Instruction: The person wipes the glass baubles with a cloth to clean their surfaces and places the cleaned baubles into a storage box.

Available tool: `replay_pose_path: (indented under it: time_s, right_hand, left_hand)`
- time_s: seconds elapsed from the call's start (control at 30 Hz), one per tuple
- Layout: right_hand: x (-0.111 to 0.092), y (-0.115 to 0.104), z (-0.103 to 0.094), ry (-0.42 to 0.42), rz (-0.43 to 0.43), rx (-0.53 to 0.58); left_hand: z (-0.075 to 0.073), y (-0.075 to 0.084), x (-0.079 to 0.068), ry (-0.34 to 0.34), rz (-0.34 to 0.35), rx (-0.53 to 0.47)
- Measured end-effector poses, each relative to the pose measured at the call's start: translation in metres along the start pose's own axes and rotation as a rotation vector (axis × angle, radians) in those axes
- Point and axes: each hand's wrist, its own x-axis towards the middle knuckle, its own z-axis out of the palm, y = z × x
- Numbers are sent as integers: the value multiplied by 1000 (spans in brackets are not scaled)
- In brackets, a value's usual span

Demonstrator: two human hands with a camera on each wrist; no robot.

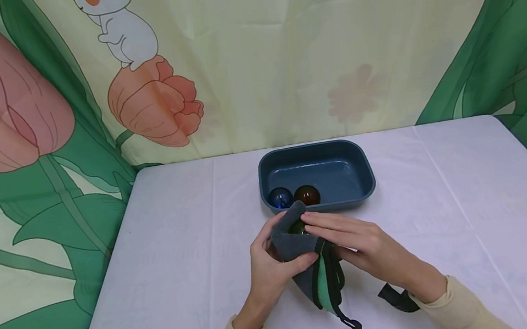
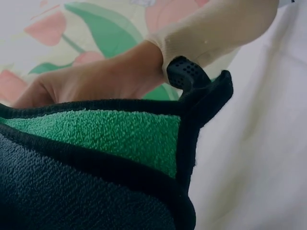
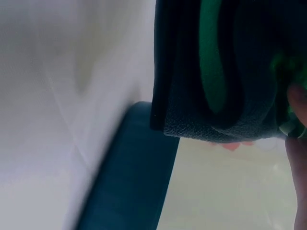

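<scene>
A green glass ball [image 1: 298, 228] sits in a fold of a grey cloth [image 1: 299, 246] with a green lining and black trim. My left hand [image 1: 269, 264] grips the cloth around it, the thumb lying across the near side. From the right, my right hand [image 1: 360, 238] reaches over with fingers nearly straight, their tips resting on the ball and the cloth's edge. The loose end of the cloth hangs toward me, ending in a black loop. In the right wrist view, fingertips [image 3: 298, 103] touch a green glint beside the cloth [image 3: 192, 72]; the rest of the ball is hidden.
A dark blue tray [image 1: 367, 173] stands just beyond my hands. Inside, near its front left, lie a blue glass ball [image 1: 280, 198] and an amber-brown ball [image 1: 307, 196]. A white tablecloth [image 1: 193, 240] covers the table, with a printed curtain [image 1: 290, 61] behind it.
</scene>
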Motion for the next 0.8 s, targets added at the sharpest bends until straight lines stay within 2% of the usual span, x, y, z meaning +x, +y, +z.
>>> replay_pose_path:
  time_s: [0.1, 0.23, 0.33, 0.5, 0.6, 0.8]
  right_hand:
    - [0, -1, 0, 6, 19, -18]
    - [-1, -7, -1, 19, 123, -11]
    - [-1, -11, -1, 42, 201, -2]
    - [0, -11, -1, 27, 243, -3]
    - [0, -9, -2, 3, 210, -5]
    - [3, -3, -3, 18, 21, -91]
  left_hand:
    - [0, 0, 1, -7, -35, -15]
    - [-1, 0, 1, -33, -51, -51]
    - [0, 0, 2, -47, -43, -54]
    - [0, -1, 2, -29, -16, -21]
    - [-1, -1, 2, -14, -13, -14]
    - [-2, -1, 2, 5, -28, -19]
